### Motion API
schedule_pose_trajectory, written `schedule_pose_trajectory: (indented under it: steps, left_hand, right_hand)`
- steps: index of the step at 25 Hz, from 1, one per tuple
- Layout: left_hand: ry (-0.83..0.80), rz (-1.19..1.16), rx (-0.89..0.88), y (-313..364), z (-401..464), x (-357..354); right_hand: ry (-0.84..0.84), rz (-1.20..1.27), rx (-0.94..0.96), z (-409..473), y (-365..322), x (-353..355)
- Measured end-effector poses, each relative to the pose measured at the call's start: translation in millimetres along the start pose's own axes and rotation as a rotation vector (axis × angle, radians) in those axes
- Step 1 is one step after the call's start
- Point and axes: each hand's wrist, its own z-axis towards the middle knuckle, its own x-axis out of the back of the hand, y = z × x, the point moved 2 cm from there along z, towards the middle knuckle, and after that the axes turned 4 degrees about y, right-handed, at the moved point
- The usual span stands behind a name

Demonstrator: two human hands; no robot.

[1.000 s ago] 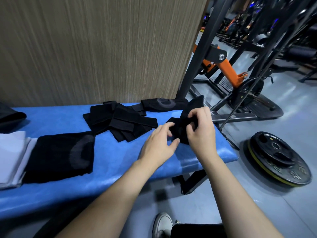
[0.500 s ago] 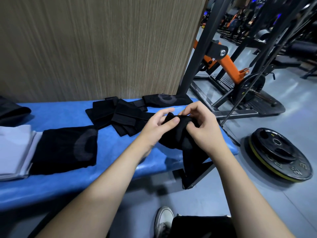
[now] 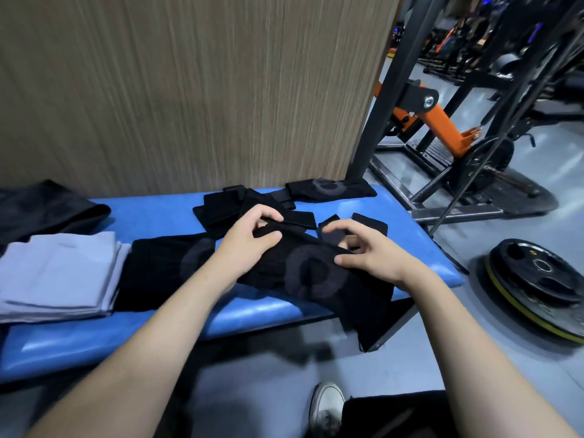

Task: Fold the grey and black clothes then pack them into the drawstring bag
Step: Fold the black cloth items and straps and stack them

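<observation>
Black garment in hand [image 3: 316, 279]: a black piece with a grey ring print lies across the blue bench [image 3: 151, 330] at centre frame, its lower right end hanging over the bench's near edge toward the floor.
Left hand [image 3: 249, 245]: at centre, thumb and curled fingers pinch the garment's upper edge.
Right hand [image 3: 366, 251]: just right of centre, thumb and fingertips pinch the same upper edge, the other fingers arched above the cloth.
Folded black piece [image 3: 158, 273]: lies flat on the bench left of centre, touching the held garment, a grey ring print at its right end partly hidden by the left forearm.
Grey stack [image 3: 57, 276]: folded grey clothes at the left edge of the frame, just beside the folded black piece.
Black pile [image 3: 227, 207]: loose black pieces on the bench behind the hands, partly covered by the left hand.
Far black piece [image 3: 331, 188]: a ring-printed piece at the bench's back edge, against the wood-grain wall [image 3: 189, 90].
Dark bundle [image 3: 47, 207]: dark fabric at the left edge, behind the grey stack; what it is cannot be told.
Surroundings: a weight plate [image 3: 537, 286] lies on the floor at right; a black and orange gym frame [image 3: 442, 121] fills the upper right; a white shoe [image 3: 325, 406] shows at the bottom.
</observation>
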Motion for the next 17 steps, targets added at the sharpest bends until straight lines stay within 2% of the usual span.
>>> schedule_pose_trajectory:
  steps: [5, 9, 11, 17]
  left_hand:
    - [-0.049, 0.125, -0.042, -6, -11, 32]
    - [-0.148, 0.474, -0.086, -16, -15, 40]
    - [-0.183, 0.568, -0.075, -21, -19, 39]
    - [-0.244, 0.629, -0.025, -25, -27, 23]
  right_hand:
    - [0.069, 0.018, 0.025, 7, 3, -3]
    - [0.117, -0.200, -0.041, 17, 20, -10]
    - [0.107, -0.307, -0.092, 17, 24, -13]
    - [0.052, -0.398, -0.264, 2, 30, 4]
